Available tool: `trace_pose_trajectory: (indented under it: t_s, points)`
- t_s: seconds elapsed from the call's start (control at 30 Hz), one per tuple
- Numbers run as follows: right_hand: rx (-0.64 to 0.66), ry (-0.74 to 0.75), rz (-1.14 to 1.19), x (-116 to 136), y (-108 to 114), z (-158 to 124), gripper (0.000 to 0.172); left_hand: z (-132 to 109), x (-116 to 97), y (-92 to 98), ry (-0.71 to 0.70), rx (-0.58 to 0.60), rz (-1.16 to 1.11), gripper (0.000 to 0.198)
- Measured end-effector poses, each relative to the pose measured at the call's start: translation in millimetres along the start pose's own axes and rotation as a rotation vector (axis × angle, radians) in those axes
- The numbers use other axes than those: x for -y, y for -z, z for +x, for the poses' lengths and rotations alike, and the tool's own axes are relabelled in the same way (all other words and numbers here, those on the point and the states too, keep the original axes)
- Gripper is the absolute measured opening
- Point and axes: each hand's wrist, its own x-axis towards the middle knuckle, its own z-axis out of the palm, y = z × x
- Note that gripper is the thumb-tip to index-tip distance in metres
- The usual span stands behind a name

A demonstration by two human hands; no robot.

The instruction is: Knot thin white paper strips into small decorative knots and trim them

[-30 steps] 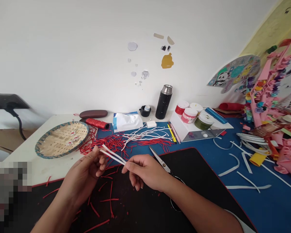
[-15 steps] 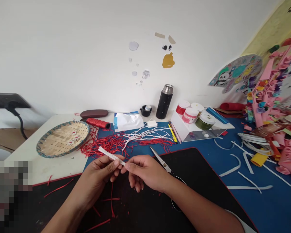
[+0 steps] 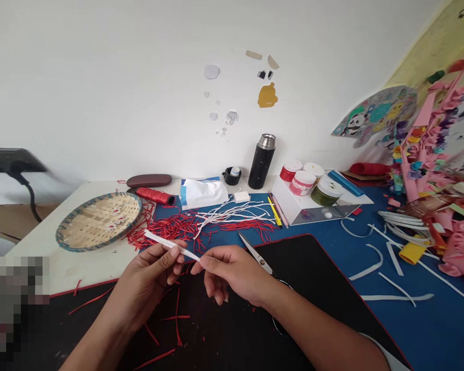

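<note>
A narrow white strip [image 3: 188, 253], seemingly flat and layered at its left end, is held up between both hands over the black mat. My left hand [image 3: 156, 263] pinches it near the middle with thumb and fingers, and its free end sticks out to the upper left. My right hand [image 3: 232, 273] pinches the strip's right end between thumb and forefinger, the other fingers curled below. Beside the right wrist lies a pair of scissors [image 3: 257, 255] with its blades apart, the handles partly hidden under the forearm. Red cord scraps [image 3: 178, 317] lie on the mat below the hands.
Behind the hands are a heap of red cords [image 3: 170, 232], white cords [image 3: 232, 214], a red thread spool [image 3: 154, 196] and a woven basket [image 3: 71, 242]. A black flask [image 3: 262, 162] and paint jars [image 3: 303, 183] stand at the back. White strips [image 3: 398, 298] lie at the right.
My left hand has slid left along the strip, so more of the strip shows between the hands. My right hand has hardly moved and still pinches its end.
</note>
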Motion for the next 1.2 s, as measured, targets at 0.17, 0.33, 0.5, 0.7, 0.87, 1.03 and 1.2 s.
trace_pose_trajectory:
  t_s: [0.17, 0.33, 0.5, 0.7, 0.87, 1.03, 1.2]
  points:
    - [-0.019, -0.004, -0.016, 1, 0, -1, 0.036, -1, 2, -1.9, 0.009, 0.044, 0.010, 0.047]
    - [-0.024, 0.002, -0.005, 0, 0, -1, 0.038, -2, 5, -3.2, 0.039, 0.109, 0.082, 0.045]
    - [-0.007, -0.010, 0.021, -1, -1, -1, 0.041, -2, 8, -3.6, 0.043, 0.136, 0.102, 0.044]
    - [0.019, -0.027, 0.024, 0, -1, -1, 0.039, 1, 12, -0.1, 0.007, 0.158, 0.205, 0.042]
    - [0.033, -0.042, 0.021, 1, -1, -2, 0.041, 0, 11, 1.1, -0.025, 0.188, 0.238, 0.041]
    - [0.029, -0.032, 0.013, 2, -2, -2, 0.042, -1, 8, 2.4, -0.049, 0.179, 0.229, 0.041]
    - [-0.095, 0.058, -0.023, 4, -1, -1, 0.042, -2, 5, 1.7, -0.050, 0.141, 0.199, 0.042]
